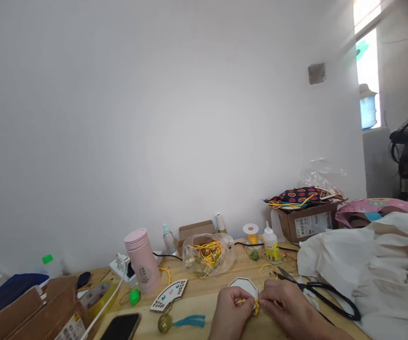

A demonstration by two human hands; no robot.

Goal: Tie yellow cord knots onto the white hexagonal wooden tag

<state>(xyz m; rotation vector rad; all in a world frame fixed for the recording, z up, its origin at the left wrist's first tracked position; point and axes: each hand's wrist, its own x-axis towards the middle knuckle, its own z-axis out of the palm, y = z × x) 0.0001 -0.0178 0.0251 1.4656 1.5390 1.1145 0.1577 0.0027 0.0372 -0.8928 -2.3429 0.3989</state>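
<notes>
My left hand and my right hand are close together at the table's near side, fingers pinched on a yellow cord. Just behind the fingers lies a white octagonal plate with a dark edge; its lower part is hidden by my hands. A loop of the cord arches up behind my right hand. Black-handled scissors lie to the right of my right hand, blades toward it. Left of my left hand rest a fan-shaped ornament and a gold ball with a blue tassel.
A glue bottle and a yellow cord spool stand behind my hands. A plastic bag holds yellow cords. Further left are a pink tumbler, a phone and a cardboard box. White cloth covers the right side.
</notes>
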